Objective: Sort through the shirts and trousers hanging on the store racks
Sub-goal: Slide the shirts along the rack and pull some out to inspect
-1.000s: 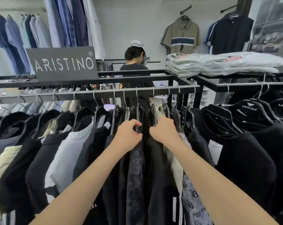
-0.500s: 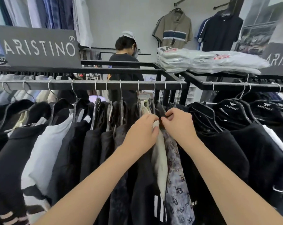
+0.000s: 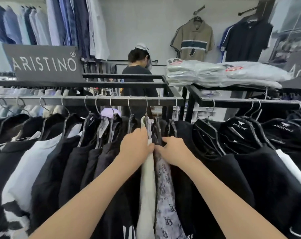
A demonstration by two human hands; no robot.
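- Now at the cream shirt (image 3: 147, 178), hung about mid-rail, with dark shirts (image 3: 77, 169) packed on its left and a grey patterned shirt (image 3: 165, 195) touching its right.
- Left hand (image 3: 137, 145): fingers (image 3: 143, 133) curled over the cream shirt's shoulder near the collar, holding it.
- Right hand (image 3: 175, 150): fingers (image 3: 168, 140) bent onto the patterned shirt's shoulder, thumb turned towards the left hand. Looks like a pinch on the cloth; the far side of the grip is hidden.
- Change: a second ago both hands were parting two dark shirts further left. They have since worked rightward and now meet at the cream and patterned pair.
- Reading: the dark run on the left seems checked. The split between cream and patterned is probably next, then the black shirts (image 3: 249, 169) to the right.
- Rail (image 3: 42, 100) carries all the hangers; those to the right of the hands sit tight together.
- Beyond: brand sign (image 3: 42, 63) on the upper frame, bagged folded shirts (image 3: 215, 75) on the next rack's top, another person (image 3: 137, 75) behind the rack, striped polo (image 3: 192, 40) on the wall.
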